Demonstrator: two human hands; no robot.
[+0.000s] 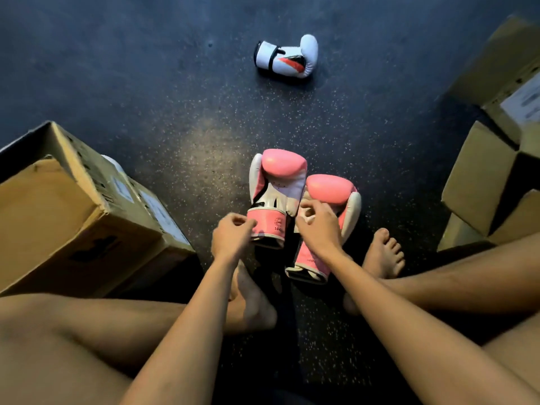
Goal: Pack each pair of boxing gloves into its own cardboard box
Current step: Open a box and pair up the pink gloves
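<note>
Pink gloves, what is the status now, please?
Left hand pinches left pink glove cuff. Right hand grips right pink glove. Both on floor, unboxed. White glove lies apart.

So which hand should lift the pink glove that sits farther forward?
Probably the left hand: its fingers pinch the cuff of the farther pink glove. The right hand is busy gripping the nearer pink glove.

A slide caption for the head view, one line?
Left hand and right hand pinch pink gloves on floor between boxes.
</note>
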